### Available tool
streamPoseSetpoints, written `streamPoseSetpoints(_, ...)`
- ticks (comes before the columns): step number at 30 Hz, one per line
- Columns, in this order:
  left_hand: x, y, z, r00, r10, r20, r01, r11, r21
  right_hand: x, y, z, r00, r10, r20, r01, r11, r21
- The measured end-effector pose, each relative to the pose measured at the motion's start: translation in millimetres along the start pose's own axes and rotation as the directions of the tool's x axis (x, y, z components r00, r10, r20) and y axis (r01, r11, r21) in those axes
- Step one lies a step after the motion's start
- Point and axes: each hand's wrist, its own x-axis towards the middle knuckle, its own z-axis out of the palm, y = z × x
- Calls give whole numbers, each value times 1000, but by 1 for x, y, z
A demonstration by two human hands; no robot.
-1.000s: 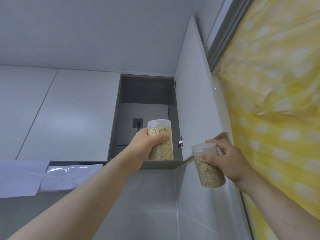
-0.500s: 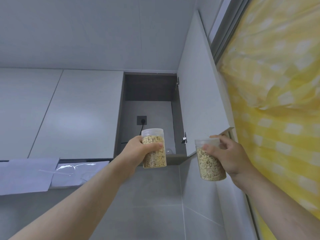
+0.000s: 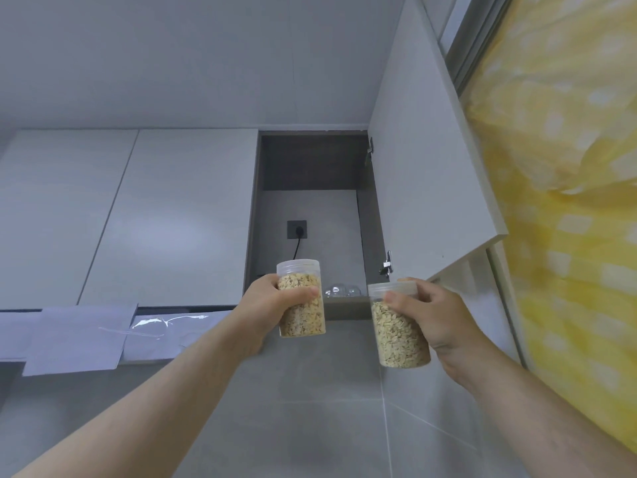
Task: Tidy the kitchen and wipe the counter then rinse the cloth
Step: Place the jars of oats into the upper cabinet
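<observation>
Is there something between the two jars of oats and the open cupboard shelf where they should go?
The cupboard door is swung open, so the opening is free. Only some clear glassware sits on the shelf, seen between the left jar and the right jar.

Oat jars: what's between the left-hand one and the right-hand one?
In the head view, only an open gap separates the left jar and right jar; through it, clear glassware shows farther back on the cupboard shelf.

Clear, lidded oat jar, nearly full, upright in the left hand. Second oat jar at its 3 o'clock, slightly lower, tilted, in the right hand.
</observation>
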Motion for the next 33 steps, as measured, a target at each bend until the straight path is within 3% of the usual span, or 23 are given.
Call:
streamPoseSetpoints(9,40,-58,-52,998,20,-61,-18,1000,25,41,61,69,997,42,62,-44,999,31)
streamPoseSetpoints(14,84,-94,-89,995,75,-72,-67,991,115,85,102,114,999,14,43,-13,1000,-22)
streamPoseSetpoints(25,204,-148,-125,980,140,-144,-121,984,131,190,155,191,993,-117,-21,115,987,-108)
streamPoseSetpoints(33,258,-153,-114,910,307,-280,-203,916,346,251,163,206,974,-201,-101,185,971,-150)
